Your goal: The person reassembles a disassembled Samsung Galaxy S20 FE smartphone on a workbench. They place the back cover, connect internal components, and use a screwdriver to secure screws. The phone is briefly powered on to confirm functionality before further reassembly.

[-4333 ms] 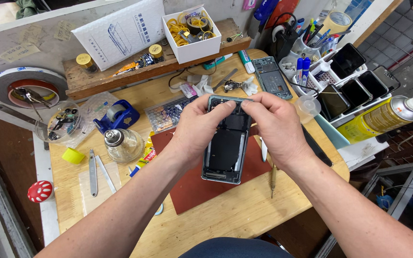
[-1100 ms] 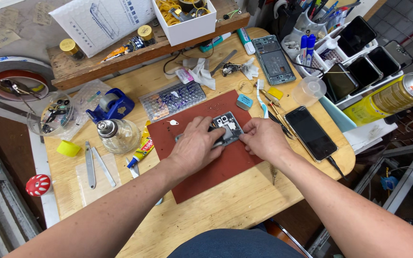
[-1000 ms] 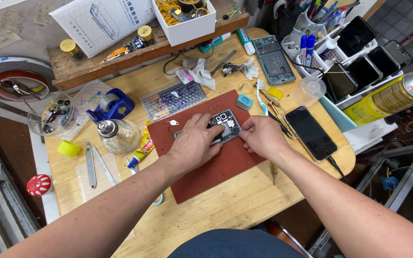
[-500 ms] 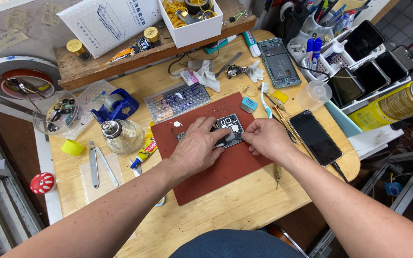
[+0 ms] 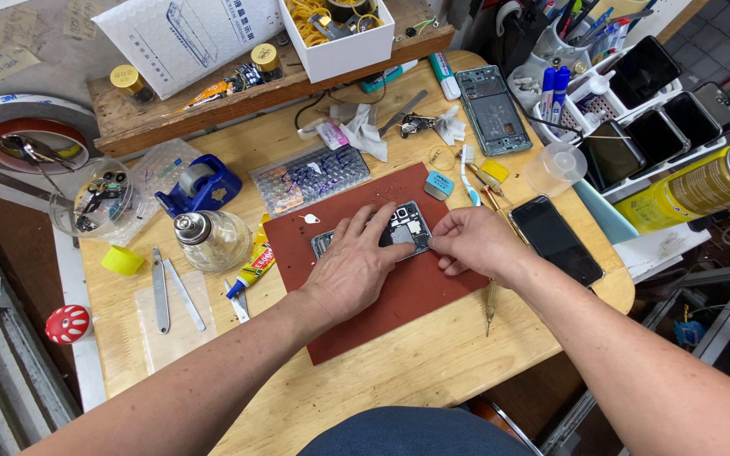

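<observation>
Down near the workbench's (image 5: 433, 371) front edge, the left hand (image 5: 355, 268) lies flat on the opened phone (image 5: 405, 230), pinning it to the red mat (image 5: 399, 295). Beside it, the right hand (image 5: 471, 242) pinches at the phone's corner. Farther back sits a bubble-wrap pouch (image 5: 310, 177).

We see two bare arms with no sleeves, no rings on the left hand (image 5: 355, 272) or right hand (image 5: 473, 243), and dark blue clothes below.
</observation>
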